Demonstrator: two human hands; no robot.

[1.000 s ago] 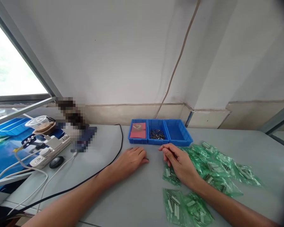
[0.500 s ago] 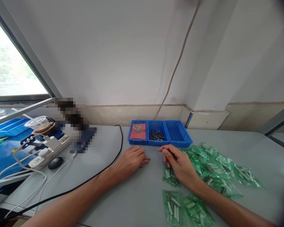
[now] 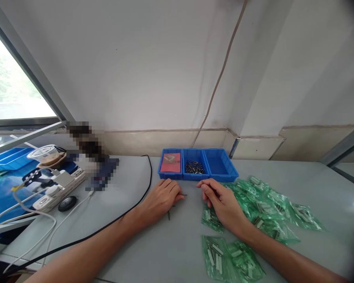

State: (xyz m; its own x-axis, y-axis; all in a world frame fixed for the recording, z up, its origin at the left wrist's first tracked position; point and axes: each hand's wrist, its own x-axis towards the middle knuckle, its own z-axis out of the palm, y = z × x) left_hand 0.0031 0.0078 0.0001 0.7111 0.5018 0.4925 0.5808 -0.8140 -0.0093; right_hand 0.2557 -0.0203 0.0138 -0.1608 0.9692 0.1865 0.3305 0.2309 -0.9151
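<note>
My left hand (image 3: 163,198) rests palm down on the grey table, its thumb and fingertips closed on a thin metal screw (image 3: 185,195) whose end pokes out to the right. Below that palm a second dark screw (image 3: 169,215) lies on the tabletop. Opposite, my right hand (image 3: 220,199) has its fingers curled in a pinch; a tiny dark bit shows at the fingertips, too small to name. Just beyond both hands, the middle blue bin (image 3: 194,177) holds a heap of dark screws (image 3: 194,168). Green plastic bags of hardware (image 3: 214,218) lie under and beside my right wrist.
Left of the screw bin, another blue bin (image 3: 170,177) holds a red card and a small clear bag; a third bin (image 3: 220,165) adjoins on the right. A black cable (image 3: 118,217) crosses my left forearm's side. A power strip (image 3: 59,190) and mouse (image 3: 67,203) sit left.
The left hand has shifted slightly up, and more of the screw beneath it shows. The right hand keeps its pinch nearly in place. The whole view has moved a little.
</note>
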